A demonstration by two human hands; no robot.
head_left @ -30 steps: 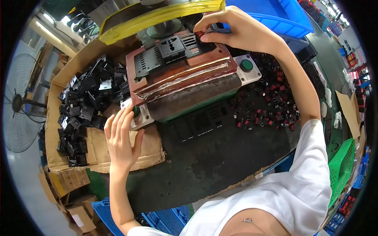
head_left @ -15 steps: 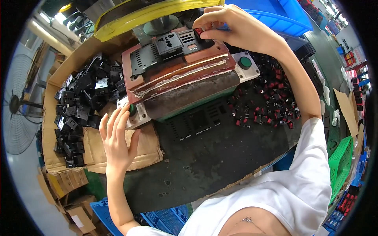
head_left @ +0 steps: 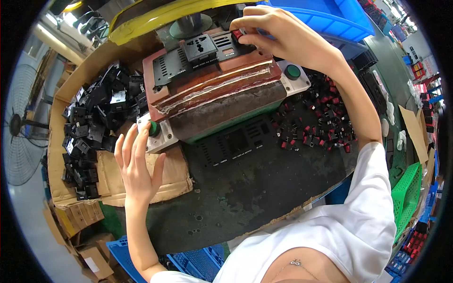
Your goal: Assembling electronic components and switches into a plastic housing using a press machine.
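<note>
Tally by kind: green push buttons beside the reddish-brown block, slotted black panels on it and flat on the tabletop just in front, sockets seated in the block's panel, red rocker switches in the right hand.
Green push buttons: 2
Slotted black panels: 2
Seated black socket: 1
Held red rocker switch: 1
Total: 6

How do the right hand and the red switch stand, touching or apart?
Touching: the head view shows the right hand with its fingertips against the red switch.
</note>
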